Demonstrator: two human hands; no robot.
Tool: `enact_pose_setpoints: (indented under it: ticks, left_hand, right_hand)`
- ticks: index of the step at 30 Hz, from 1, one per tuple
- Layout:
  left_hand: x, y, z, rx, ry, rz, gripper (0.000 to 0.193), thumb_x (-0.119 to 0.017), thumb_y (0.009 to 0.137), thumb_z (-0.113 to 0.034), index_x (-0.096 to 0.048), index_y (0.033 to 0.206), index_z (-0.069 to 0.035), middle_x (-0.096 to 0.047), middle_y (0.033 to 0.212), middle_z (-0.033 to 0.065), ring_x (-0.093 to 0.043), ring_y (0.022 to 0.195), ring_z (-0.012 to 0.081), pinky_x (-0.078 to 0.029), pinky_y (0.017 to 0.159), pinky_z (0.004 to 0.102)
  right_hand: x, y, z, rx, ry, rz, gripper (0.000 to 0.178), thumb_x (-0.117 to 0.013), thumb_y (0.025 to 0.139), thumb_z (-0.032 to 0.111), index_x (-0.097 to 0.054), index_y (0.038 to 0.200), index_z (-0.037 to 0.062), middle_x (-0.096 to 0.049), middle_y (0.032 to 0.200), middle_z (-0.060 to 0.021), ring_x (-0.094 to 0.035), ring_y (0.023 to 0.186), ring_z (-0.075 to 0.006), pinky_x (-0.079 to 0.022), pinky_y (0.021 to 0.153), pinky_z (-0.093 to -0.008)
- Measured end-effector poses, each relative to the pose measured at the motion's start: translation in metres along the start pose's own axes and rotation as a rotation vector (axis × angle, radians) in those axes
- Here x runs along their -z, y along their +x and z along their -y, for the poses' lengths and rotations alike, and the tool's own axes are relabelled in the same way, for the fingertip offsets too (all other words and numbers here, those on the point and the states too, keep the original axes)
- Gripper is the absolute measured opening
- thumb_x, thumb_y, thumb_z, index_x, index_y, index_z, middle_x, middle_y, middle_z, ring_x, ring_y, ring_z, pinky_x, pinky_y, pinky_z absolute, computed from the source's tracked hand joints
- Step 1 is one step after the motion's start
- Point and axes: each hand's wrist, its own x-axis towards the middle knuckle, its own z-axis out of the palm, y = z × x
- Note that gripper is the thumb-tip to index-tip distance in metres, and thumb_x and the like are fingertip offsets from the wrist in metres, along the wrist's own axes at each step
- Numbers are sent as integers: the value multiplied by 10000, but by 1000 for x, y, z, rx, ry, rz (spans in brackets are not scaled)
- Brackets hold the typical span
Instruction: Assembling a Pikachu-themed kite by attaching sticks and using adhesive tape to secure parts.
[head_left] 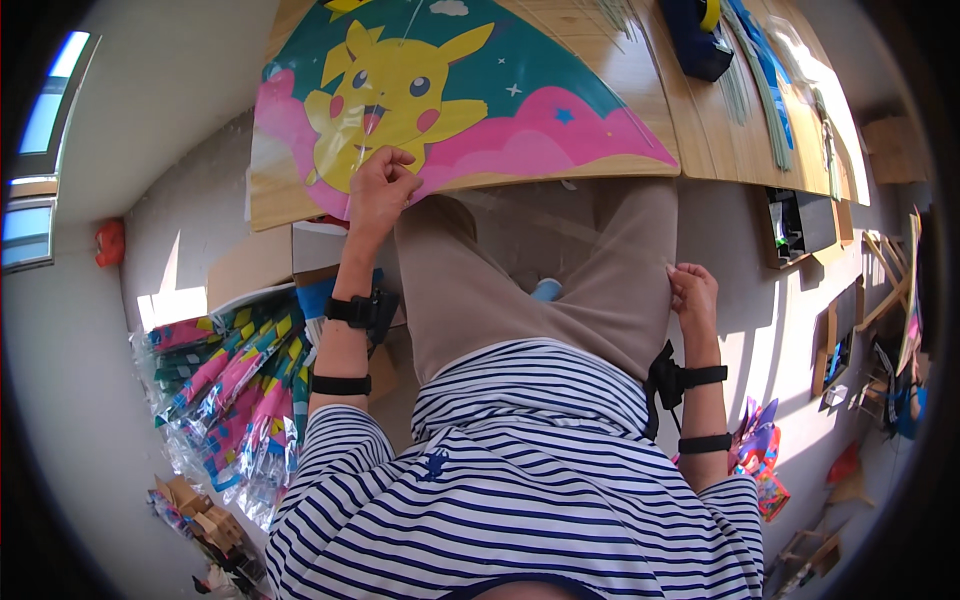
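Printed sheet [560, 140] lies under left hand [381, 190], right hand [694, 297] apart; fingers nearly closed, grips unclear; sheet's long axis sideways, 1 corner rightward.

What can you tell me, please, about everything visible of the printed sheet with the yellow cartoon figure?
The printed sheet lies face up on the wooden table. It looks thin and slightly glossy, perhaps plastic or fabric. A yellow figure with red cheeks and an open mouth stands against dark teal, with pink cloud shapes, a white cloud and a blue star. Its right side tapers to a corner; the picture cuts off its top. The left hand is at its near edge; whether it grips it is unclear.
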Motion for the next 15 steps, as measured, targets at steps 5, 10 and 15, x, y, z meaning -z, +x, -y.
enact_pose_setpoints:
  ticks: [5, 10, 15]
  left_hand:
    - [-5, 3, 0, -64, 180, 0, 239, -705, 777, -23, -648, 1006, 10, -644, 691, 30, -579, 618, 90, -469, 590, 248]
    - [-11, 6, -1, -170, 340, -29, 235, -688, 768, -40, -644, 995, 4, -640, 687, 68, -594, 632, 150, -478, 612, 294]
    - [-13, 7, -1, -207, 369, -42, 223, -689, 772, -33, -644, 988, 3, -623, 674, 68, -590, 628, 135, -478, 612, 291]
  right_hand:
    - [0, -1, 2, -16, -16, -20, 214, -771, 801, 84, -608, 936, 117, -607, 766, 40, -540, 617, -89, -408, 562, -266]
    - [2, 0, 0, -5, 7, 1, 220, -778, 796, 84, -607, 934, 104, -601, 754, 37, -532, 600, -77, -393, 524, -240]
    - [2, 2, -1, -4, 39, 11, 212, -766, 801, 59, -603, 932, 92, -595, 735, 32, -511, 559, -64, -356, 467, -210]
